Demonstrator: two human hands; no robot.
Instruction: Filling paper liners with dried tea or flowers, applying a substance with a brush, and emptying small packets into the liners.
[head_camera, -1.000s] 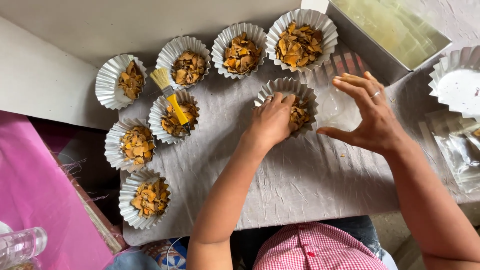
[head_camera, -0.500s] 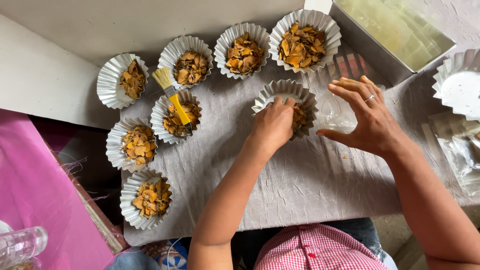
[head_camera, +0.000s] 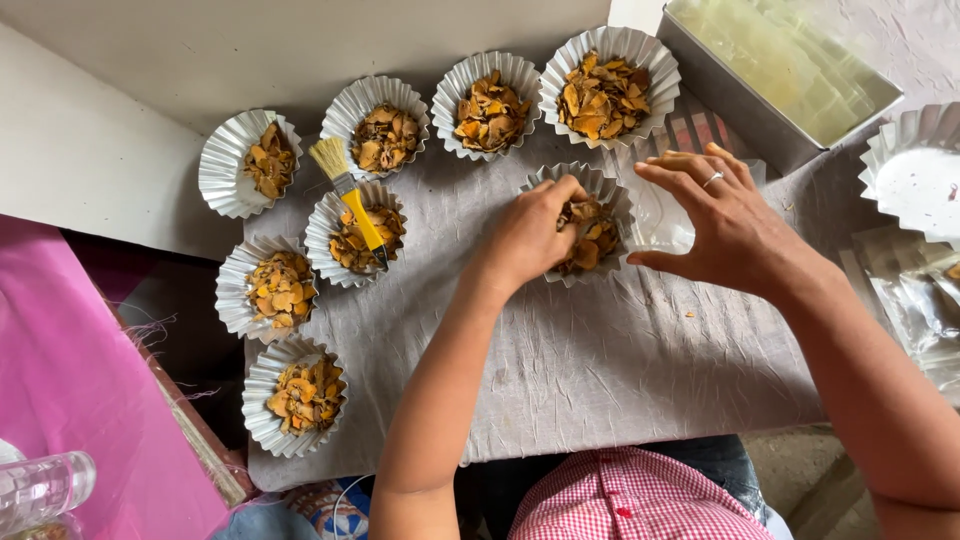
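My left hand (head_camera: 525, 238) grips the left rim of a fluted foil cup (head_camera: 608, 192) that holds orange-brown dried chips (head_camera: 585, 235). The cup looks tipped toward the right. My right hand (head_camera: 725, 228) hovers just right of the cup with fingers spread and curved, a ring on one finger. A clear plastic pouch (head_camera: 660, 215) lies between its thumb and fingers; whether they touch it is unclear.
Several more foil cups of chips ring the grey paper mat (head_camera: 600, 360), one at the top (head_camera: 605, 88). A yellow-handled brush (head_camera: 348, 200) rests across one cup. A metal tray (head_camera: 780, 70), an empty foil cup (head_camera: 915, 170) and clear bags (head_camera: 915, 300) lie right. Pink sheet (head_camera: 70, 400) lies left.
My left hand has come out of the cup's middle to its left rim, and more chips now show. My right hand has moved left, closer to the cup.
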